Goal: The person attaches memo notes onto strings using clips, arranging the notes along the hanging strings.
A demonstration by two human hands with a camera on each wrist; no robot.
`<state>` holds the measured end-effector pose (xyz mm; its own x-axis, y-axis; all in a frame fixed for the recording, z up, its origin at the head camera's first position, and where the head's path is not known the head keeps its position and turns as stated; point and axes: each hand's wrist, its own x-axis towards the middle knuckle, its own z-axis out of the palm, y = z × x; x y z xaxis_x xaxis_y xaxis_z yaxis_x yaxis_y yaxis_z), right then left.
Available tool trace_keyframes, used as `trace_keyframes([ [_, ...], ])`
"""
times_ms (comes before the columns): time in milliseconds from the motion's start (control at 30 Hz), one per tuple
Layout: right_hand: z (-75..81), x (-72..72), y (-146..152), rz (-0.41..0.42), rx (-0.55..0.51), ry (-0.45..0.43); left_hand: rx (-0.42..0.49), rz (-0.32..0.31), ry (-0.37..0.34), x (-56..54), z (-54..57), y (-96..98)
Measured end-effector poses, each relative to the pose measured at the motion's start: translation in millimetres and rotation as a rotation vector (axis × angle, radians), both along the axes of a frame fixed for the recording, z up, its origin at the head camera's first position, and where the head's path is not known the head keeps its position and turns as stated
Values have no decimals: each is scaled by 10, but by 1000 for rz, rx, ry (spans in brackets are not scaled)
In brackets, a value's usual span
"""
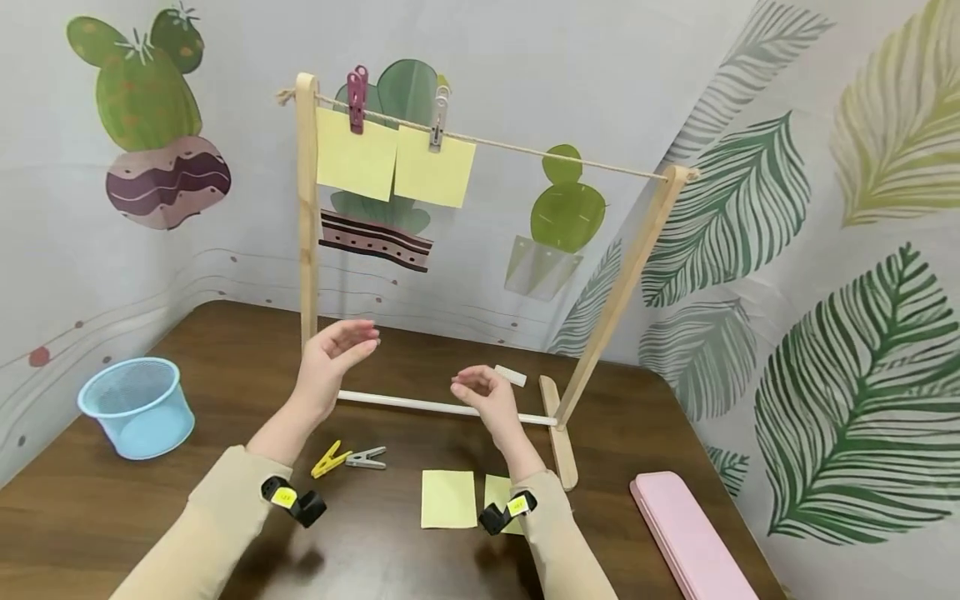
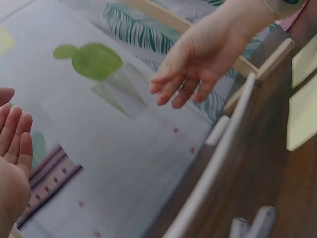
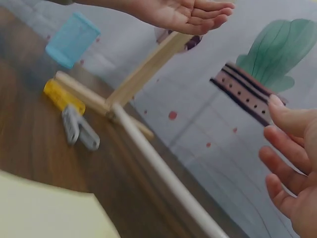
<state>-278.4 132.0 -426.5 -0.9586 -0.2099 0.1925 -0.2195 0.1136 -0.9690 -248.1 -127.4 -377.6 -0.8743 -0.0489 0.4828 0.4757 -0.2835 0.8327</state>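
My left hand (image 1: 330, 362) is raised over the table near the rack's left post, fingers loosely bent and holding nothing. Further right, my right hand (image 1: 487, 396) hovers by the white rod, also without anything in its fingers. Two yellow paper notes hang from the rope (image 1: 555, 154): the left note (image 1: 356, 162) under a dark pink clothespin (image 1: 357, 100), the other note (image 1: 435, 171) under a grey clothespin (image 1: 438, 121). On the table lie a yellow clothespin (image 1: 330, 459) and a grey clothespin (image 1: 367, 458). A paper note (image 1: 448, 500) lies beside another note (image 1: 497, 492), partly hidden by the right wrist.
The wooden rack's right post (image 1: 622, 292) leans outward, joined at the bottom by a white rod (image 1: 420, 404). A blue mesh basket (image 1: 146, 425) stands at the left. A pink case (image 1: 693, 537) lies at the right edge, and a small white block (image 1: 511, 375) lies behind the rod.
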Motion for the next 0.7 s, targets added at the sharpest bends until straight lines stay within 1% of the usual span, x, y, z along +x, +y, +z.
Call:
trace_keyframes([
  [100, -96, 34, 34, 47, 85, 12, -21, 37, -56, -9, -209, -46],
  [167, -150, 63, 53, 83, 120, 20, -58, 60, -95, -15, -326, -100],
  [233, -193, 93, 73, 113, 157, 25, -116, 70, -139, -21, -427, -161],
  [333, -240, 140, 103, 140, 225, 34, -232, 62, -214, -26, -541, -240],
  [433, -263, 182, 123, 154, 293, 52, -362, 45, -276, -27, -605, -293],
  [500, -270, 210, 131, 170, 330, 58, -439, 35, -294, -26, -622, -317],
  [600, -264, 253, 138, 193, 389, 44, -552, 17, -300, -25, -634, -340],
  [700, -250, 294, 141, 223, 458, 51, -631, -16, -288, -24, -638, -360],
])
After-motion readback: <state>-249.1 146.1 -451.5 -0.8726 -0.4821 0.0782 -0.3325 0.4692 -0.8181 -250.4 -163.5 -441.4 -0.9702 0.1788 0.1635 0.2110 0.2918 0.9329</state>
